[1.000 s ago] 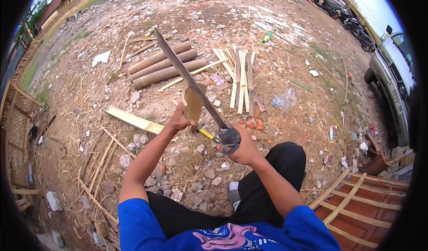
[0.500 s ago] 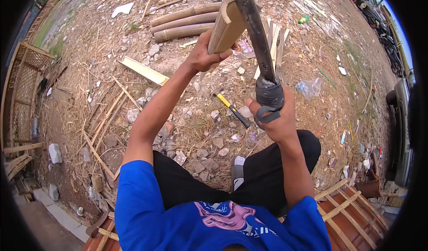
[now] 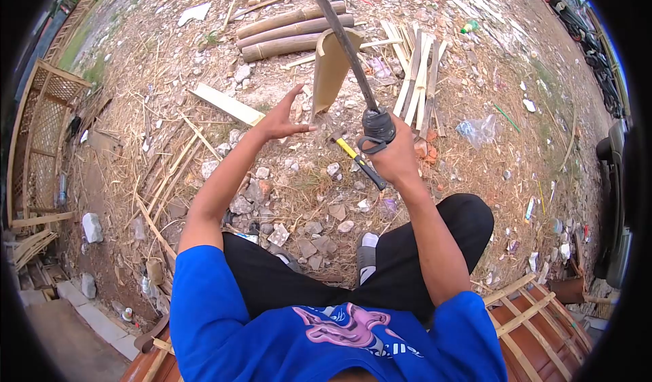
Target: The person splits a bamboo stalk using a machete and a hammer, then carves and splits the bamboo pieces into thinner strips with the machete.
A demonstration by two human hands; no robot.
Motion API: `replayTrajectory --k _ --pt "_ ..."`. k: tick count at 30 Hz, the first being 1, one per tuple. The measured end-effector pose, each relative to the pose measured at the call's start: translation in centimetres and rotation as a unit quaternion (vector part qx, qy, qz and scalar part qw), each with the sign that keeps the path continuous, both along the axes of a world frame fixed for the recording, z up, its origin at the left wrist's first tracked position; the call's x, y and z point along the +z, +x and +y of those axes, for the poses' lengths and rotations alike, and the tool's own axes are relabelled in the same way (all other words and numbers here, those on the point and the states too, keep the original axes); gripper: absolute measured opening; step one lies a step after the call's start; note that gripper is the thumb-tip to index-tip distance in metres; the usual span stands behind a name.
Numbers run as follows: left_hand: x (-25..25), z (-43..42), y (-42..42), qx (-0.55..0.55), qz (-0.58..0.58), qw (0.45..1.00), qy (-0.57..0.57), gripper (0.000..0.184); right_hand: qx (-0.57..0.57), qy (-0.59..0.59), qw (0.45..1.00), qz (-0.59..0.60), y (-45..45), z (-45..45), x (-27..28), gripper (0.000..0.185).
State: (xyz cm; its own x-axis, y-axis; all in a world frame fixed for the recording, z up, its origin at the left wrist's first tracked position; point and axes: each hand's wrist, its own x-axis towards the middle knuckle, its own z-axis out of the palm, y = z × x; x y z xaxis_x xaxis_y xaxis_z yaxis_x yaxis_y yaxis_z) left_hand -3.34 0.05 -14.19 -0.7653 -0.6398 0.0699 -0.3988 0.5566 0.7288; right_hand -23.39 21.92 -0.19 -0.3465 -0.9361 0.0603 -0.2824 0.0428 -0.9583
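Note:
My right hand (image 3: 399, 154) is closed around the black tape-wrapped handle of a long dark blade, which looks like a machete (image 3: 352, 57), pointing up and away from me. Just left of the blade, a split bamboo piece (image 3: 331, 76) stands upright with its curved end up. The blade crosses in front of its upper edge; whether the two touch, I cannot tell. My left hand (image 3: 280, 122) is open beside the bamboo, thumb and fingers spread, not holding it. Below it on the ground lies a yellow and black hammer (image 3: 358, 161).
Several bamboo poles (image 3: 295, 32) lie beyond the split piece. Thin bamboo strips (image 3: 420, 76) are piled to the right, and a pale split length (image 3: 227, 103) lies left. Stones (image 3: 278, 234) cover the ground near my feet. A clear plastic bag (image 3: 477, 131) sits at right.
My left hand has let go of the split bamboo and opened, moving left. The bamboo now stands lower and farther off. My right hand and the machete have shifted left.

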Motion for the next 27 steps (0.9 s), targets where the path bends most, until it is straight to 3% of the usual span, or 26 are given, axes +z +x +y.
replayTrajectory --k 2,3,6,7,10,13,16,20,24,27 --pt "1.9 -0.1 -0.8 0.051 0.056 0.997 0.031 0.113 -0.010 -0.011 1.000 -0.007 0.8 -0.1 -0.4 0.032" --pt "2.4 0.3 -1.2 0.046 0.102 0.994 -0.008 0.102 -0.014 -0.007 1.000 0.004 1.4 0.2 0.4 0.032" --pt "4.5 1.9 -3.8 0.038 0.183 0.982 0.000 0.095 -0.010 -0.055 0.998 -0.011 2.1 -0.4 -0.5 0.030" --pt "5.2 2.5 -4.8 0.056 0.198 0.977 0.049 0.087 -0.013 -0.049 0.999 -0.017 2.1 -0.4 -0.9 0.030" --pt "3.2 1.7 -7.2 0.075 0.304 0.936 0.162 0.061 -0.015 -0.043 0.999 -0.003 2.3 -0.2 -1.2 0.031" --pt "3.3 0.6 -7.5 0.035 0.299 0.946 0.121 0.043 -0.026 -0.037 0.999 -0.018 2.5 -0.1 -0.5 0.031" --pt "3.8 0.2 -7.9 -0.001 0.344 0.934 0.093 0.034 -0.031 -0.042 0.999 -0.005 2.4 -0.3 -0.5 0.031" --pt "5.5 0.8 -8.9 0.036 0.363 0.929 0.058 0.034 -0.038 -0.039 0.998 -0.010 2.6 0.3 1.8 0.030" --pt "12.9 3.1 -8.8 0.056 0.382 0.921 0.040 0.032 -0.030 -0.043 0.998 -0.035 2.9 2.3 8.4 0.031" --pt "14.8 4.2 -8.6 0.038 0.412 0.910 0.021 0.030 -0.023 -0.097 0.995 -0.013 3.3 3.1 10.0 0.032"
